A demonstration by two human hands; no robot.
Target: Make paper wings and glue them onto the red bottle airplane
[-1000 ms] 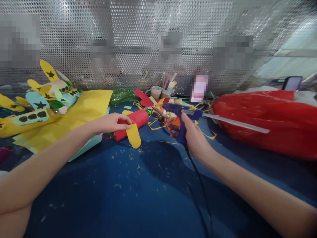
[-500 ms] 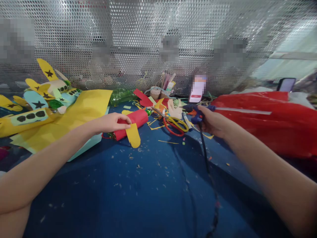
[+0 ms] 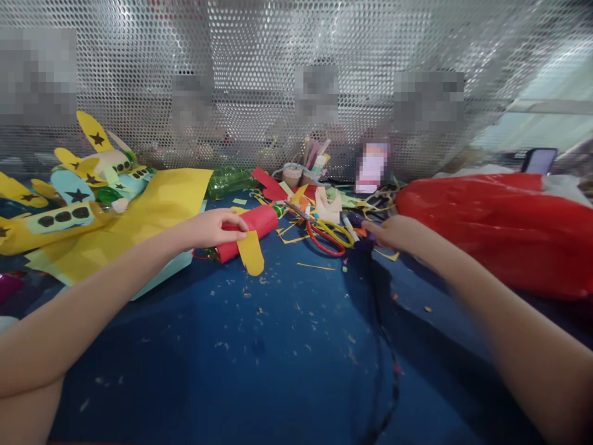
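My left hand (image 3: 214,227) is closed on a rounded yellow paper wing (image 3: 251,258), with fingertips at its upper end. This wing lies against a green bottle wrapped in red paper (image 3: 262,221), which rests on its side on the blue table. To the right, my right hand (image 3: 399,233) has its fingers around a dark blue glue gun (image 3: 356,219), low at the tabletop. The hand hides part of the gun, and its black cord (image 3: 393,395) trails toward me. Between my hands lie scissors with red and yellow handles (image 3: 331,238).
Finished bottle planes (image 3: 60,217) stand at the left beside yellow paper sheets (image 3: 157,201). Behind are a green bottle (image 3: 229,181), a cup of sticks (image 3: 291,175) and a lit phone (image 3: 372,168). A red plastic bag (image 3: 486,228) fills the right. Perforated metal mesh (image 3: 259,37) rises behind.
My right hand has moved down with the glue gun, bringing it to the tabletop, and the cord has sunk lower. My left hand keeps its place on the yellow wing.
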